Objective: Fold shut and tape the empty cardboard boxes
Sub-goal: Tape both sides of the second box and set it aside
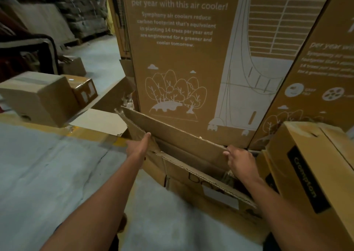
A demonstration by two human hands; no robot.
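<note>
Open box [193, 174] on floor [47, 174] at centre; tall air-cooler carton [182, 59] directly behind; Crompton box [310, 174] at right; two smaller boxes [38, 97] far left (one behind other).

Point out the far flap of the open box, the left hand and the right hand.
far flap [180, 134], head view, middle of its inner face
left hand [138, 145], head view, back of hand
right hand [240, 159], head view, back of hand

The open box's [191, 174] inside lies dark, its contents unreadable.
</note>
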